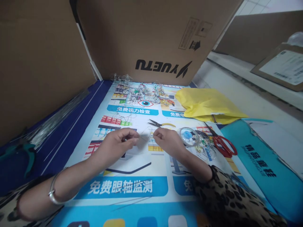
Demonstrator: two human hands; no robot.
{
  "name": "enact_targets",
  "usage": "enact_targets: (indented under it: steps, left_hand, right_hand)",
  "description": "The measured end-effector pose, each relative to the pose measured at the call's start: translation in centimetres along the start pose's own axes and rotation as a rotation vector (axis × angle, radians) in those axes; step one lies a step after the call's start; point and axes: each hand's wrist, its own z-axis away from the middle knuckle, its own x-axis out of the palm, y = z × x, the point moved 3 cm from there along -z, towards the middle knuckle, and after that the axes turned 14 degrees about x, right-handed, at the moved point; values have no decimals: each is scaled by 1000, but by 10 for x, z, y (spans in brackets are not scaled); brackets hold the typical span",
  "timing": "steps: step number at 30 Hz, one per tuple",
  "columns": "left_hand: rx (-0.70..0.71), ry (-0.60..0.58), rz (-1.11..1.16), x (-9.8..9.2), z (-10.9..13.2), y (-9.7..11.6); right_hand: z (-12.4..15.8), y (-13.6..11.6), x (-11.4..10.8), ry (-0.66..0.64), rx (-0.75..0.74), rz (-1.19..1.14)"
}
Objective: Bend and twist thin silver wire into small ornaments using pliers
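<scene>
My left hand [119, 141] and my right hand [167, 141] rest on a printed blue and white poster [132, 186], fingers pinched together. Between them runs a thin, bent loop of wire [146, 134], each hand gripping one end. A silver bangle [52, 189] circles my left wrist and a leopard-print sleeve [227, 198] covers my right forearm. Yellow-handled pliers [161, 124] lie just beyond my right hand.
A roll of clear tape [188, 136] and red scissors [222, 143] lie to the right, near a yellow bag [205, 104]. Straight wire rods [54, 119] and teal-handled pliers [22, 151] sit at left. Cardboard boxes [153, 34] wall the back. Small wire pieces [142, 91] lie beneath them.
</scene>
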Motion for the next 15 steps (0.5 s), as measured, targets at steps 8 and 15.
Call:
enact_targets:
  steps: [8, 15]
  left_hand:
    - [189, -693, -679, 23, 48, 44]
    - [245, -889, -876, 42, 61, 46]
  right_hand:
    - [0, -3, -9, 81, -76, 229]
    - [-11, 1, -8, 220, -174, 504]
